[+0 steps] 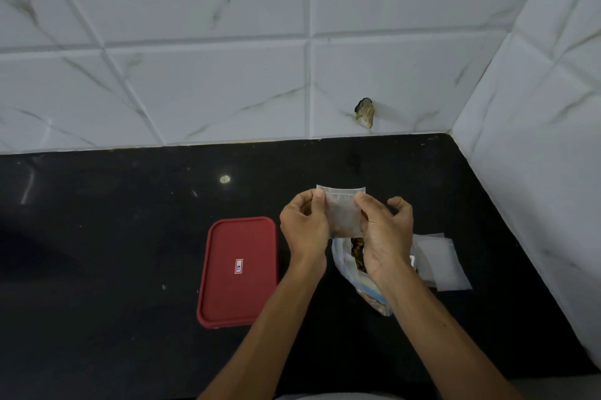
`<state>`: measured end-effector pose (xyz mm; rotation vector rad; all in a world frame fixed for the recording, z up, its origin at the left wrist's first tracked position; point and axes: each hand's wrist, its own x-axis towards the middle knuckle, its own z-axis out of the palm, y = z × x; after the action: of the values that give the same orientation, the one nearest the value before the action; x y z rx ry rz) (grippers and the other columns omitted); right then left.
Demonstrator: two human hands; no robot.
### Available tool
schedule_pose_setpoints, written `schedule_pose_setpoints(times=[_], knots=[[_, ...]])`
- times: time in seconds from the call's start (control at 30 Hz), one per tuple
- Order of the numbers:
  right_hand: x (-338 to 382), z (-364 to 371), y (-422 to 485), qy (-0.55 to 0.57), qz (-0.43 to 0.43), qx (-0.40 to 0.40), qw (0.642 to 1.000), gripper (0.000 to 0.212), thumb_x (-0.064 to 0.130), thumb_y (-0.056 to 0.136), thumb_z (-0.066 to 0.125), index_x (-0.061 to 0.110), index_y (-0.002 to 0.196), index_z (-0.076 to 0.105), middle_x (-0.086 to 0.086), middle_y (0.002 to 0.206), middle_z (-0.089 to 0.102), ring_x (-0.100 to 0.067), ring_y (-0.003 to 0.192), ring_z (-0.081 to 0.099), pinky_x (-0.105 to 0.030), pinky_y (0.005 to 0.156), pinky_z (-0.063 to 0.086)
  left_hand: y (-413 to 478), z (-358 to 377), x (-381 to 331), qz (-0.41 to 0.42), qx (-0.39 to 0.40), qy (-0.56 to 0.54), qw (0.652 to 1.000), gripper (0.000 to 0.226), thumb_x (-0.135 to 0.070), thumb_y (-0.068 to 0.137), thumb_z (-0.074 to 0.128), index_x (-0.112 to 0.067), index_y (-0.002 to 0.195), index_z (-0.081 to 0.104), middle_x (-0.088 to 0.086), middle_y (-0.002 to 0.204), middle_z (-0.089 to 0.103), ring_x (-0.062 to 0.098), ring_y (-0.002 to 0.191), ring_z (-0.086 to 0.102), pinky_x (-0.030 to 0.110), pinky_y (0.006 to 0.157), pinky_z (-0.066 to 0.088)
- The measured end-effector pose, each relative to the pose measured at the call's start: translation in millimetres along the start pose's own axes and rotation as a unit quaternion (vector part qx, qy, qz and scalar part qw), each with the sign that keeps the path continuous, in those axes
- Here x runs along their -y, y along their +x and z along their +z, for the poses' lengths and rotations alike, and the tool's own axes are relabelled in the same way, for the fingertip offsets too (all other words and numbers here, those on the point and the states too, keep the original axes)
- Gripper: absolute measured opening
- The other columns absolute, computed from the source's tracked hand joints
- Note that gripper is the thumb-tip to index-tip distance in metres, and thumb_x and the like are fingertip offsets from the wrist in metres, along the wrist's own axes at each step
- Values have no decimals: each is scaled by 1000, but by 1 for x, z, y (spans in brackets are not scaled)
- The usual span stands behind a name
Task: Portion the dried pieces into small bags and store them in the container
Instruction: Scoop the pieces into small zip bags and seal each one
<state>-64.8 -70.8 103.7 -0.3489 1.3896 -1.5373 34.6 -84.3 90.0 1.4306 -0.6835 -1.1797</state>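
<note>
The large bag (340, 254) on the counter (113, 237) is mostly hidden under the right hand (385, 237); only a strip of brown dried pieces (357, 245) shows. The small bag (344, 214) is held just above it, its long axis upright and its mouth on top; the contents are only a dim brownish mass. The left hand (304, 224) pinches its left edge and the right hand pinches its right edge. A red lid (239, 271) lies to the left.

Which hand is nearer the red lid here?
Left. The left hand is just right of the red lid, pinching the small bag; the right hand pinches the bag's other side, farther right.
</note>
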Motion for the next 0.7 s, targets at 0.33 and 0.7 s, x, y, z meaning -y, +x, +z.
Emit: schedule_pose_setpoints(times=[0.33, 0.7], knots=[[-2, -3, 3, 3, 28, 46, 999, 48, 11, 81, 77, 22, 118, 49, -10, 108, 66, -26, 102, 68, -49, 89, 57, 3, -7, -5, 3, 94, 11, 996, 16, -21, 96, 69, -6, 94, 75, 8, 89, 78, 22, 87, 76, 34, 77, 63], [-3, -8, 10, 2, 34, 64, 997, 37, 6, 82, 75, 15, 112, 55, -15, 110, 67, -26, 101, 70, -49, 88, 58, 8, -13, -11, 32, 147, 51, 987, 15, -24, 93, 73, -9, 92, 76, 1, 84, 78, 9, 79, 75, 21, 66, 59]])
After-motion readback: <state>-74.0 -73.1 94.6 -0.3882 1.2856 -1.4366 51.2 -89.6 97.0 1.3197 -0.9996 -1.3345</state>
